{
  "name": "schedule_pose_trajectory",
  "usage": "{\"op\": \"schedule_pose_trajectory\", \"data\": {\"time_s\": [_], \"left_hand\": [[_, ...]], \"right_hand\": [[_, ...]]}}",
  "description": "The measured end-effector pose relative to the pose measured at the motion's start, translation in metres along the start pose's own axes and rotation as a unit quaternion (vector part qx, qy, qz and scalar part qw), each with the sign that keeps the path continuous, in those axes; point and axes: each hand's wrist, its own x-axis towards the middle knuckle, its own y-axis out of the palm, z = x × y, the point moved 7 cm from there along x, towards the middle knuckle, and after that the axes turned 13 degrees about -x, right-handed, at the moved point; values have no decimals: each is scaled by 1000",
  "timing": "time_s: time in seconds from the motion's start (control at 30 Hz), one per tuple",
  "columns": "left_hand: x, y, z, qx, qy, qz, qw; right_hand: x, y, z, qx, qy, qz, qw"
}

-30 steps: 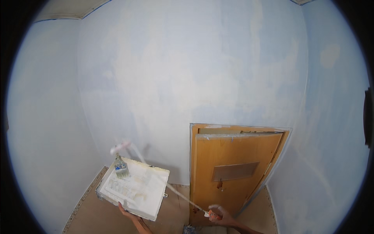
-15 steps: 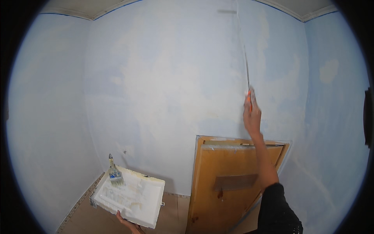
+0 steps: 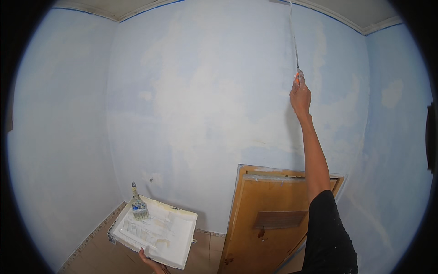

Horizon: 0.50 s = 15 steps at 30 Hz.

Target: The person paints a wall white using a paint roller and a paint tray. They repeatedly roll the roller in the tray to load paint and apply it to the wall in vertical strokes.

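Right hand [image 3: 300,98] wrapped round orange handle [image 3: 297,78] of paint roller [image 3: 296,51].
Roller's long axis runs up from the grip, near-vertical, far end cropped at top; left hand [image 3: 147,259] holds paint tray [image 3: 187,237] low left, well apart.

A brown wooden door [image 3: 264,249] stands in a light-brown wooden frame [image 3: 264,168]. A rectangular brown panel [image 3: 280,219] is set into the door face. Beige-brown tiles [image 3: 211,252] lie below a narrow patterned border strip [image 3: 213,233]. Off-white moulding [image 3: 337,16] edges the plain grey ceiling [image 3: 365,9].
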Motion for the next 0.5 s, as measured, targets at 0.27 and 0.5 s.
{"op": "schedule_pose_trajectory", "data": {"time_s": [0.27, 0.5], "left_hand": [[-48, -39, 54, -11, -26, 37, 999], [-73, -85, 99, 13, -37, 59, 997]], "right_hand": [[-56, -59, -122, -38, 34, -11, 999], [-121, -119, -219, -72, 81, 22, 994]]}}
